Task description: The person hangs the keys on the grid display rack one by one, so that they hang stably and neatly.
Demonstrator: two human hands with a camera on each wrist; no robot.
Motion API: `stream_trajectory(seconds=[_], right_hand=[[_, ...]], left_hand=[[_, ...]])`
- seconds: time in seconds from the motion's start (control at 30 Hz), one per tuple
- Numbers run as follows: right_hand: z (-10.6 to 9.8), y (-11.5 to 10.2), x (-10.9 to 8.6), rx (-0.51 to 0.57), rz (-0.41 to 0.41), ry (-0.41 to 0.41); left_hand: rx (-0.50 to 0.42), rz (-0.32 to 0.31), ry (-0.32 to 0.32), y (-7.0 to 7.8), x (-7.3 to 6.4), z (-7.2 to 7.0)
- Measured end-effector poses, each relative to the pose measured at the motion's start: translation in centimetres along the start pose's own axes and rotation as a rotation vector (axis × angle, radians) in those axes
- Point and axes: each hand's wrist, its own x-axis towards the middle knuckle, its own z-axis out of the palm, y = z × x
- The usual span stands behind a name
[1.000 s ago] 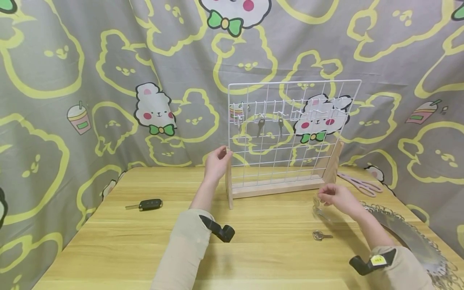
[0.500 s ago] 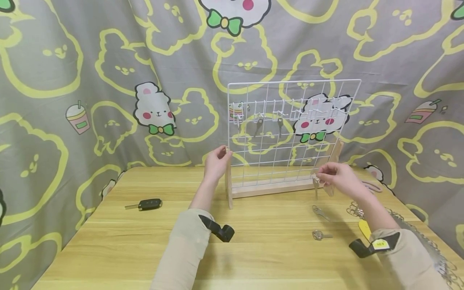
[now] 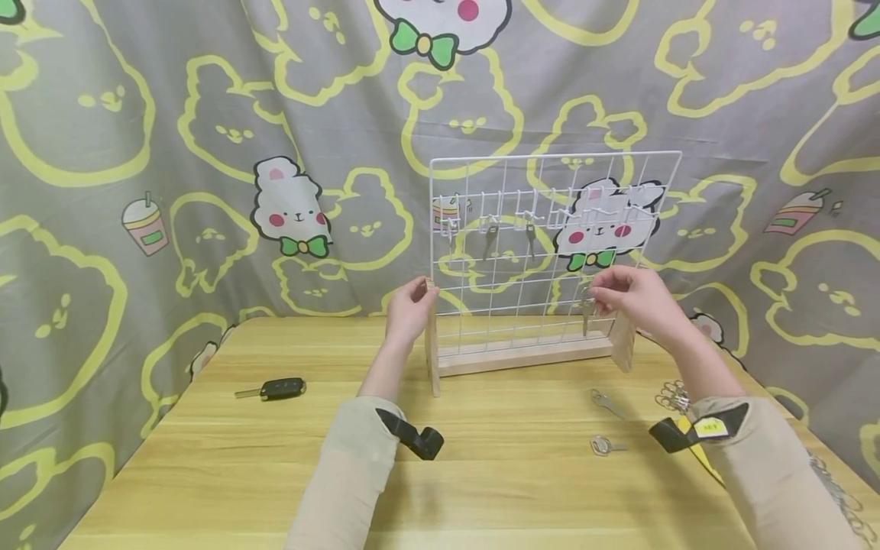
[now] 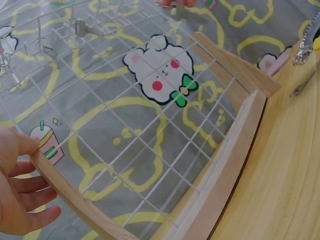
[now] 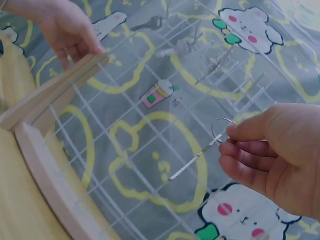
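My left hand [image 3: 409,312] grips the top of the left wooden upright [image 4: 75,197] of a rack, thumb on one side and fingers on the other. The rack carries a white wire grid [image 3: 557,156] on a wooden base [image 3: 529,357]. In front of the grid's right half, my right hand [image 3: 635,302] pinches a thin metal ring [image 5: 213,129]. From that ring hangs a key [image 5: 192,165], below a row of white hooks. A silver key [image 3: 490,243] and another key [image 3: 531,243] hang from hooks further left.
On the table lie a loose key [image 3: 605,401], a second key [image 3: 600,447] and, at left, a black car key [image 3: 282,389]. Several metal rings [image 3: 671,397] and a yellow object [image 3: 701,454] lie by the right sleeve, partly hidden. A patterned curtain [image 3: 371,130] hangs behind.
My right hand has lifted the key on its ring from low over the table up to the grid's lower right part. My left hand keeps its grip on the upright.
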Motion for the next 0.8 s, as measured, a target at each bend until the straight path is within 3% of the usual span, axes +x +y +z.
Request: stream_trajectory(seconds=[0.27, 0.43, 0.8], right_hand=[[-0.2, -2.4, 1.9, 0.034, -0.02, 0.123], [-0.2, -3.6, 2.9, 0.117, -0.043, 0.222], [-0.4, -5.2, 4.1, 0.261, -0.071, 0.353]], left_hand=[[0.008, -0.003, 0.002, 0.1, -0.1, 0.0], [0.012, 0.0, 0.01, 0.1, -0.1, -0.1], [0.031, 0.011, 0.008, 0.1, -0.1, -0.2]])
